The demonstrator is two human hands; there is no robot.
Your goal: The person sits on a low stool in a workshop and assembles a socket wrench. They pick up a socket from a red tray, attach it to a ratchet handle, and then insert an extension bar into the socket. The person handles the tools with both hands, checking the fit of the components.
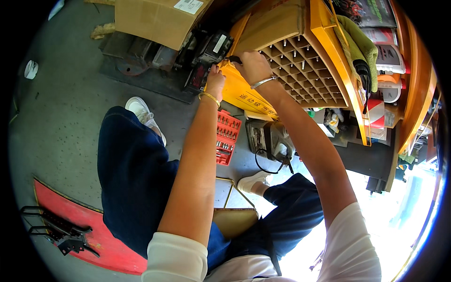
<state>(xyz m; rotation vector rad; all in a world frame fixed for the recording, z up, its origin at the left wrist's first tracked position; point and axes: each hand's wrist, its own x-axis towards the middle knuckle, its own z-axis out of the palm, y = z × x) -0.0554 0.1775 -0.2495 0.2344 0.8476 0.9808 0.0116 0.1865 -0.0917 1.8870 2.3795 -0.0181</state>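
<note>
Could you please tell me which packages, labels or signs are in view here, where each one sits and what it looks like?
Cardboard box: top left, on the floor; brown, with a white label on its upper face.
Yellow sign: centre, under both hands; yellow panel with red characters.
Glossy packages: top right, stacked; white, red and black.
Black device: beside the box; narrow white label.

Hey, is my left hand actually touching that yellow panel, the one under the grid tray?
Touching. The head view shows the left hand with its fingers pressed against the top edge of the yellow panel, no gap visible, while the right hand grips beside it.
</note>
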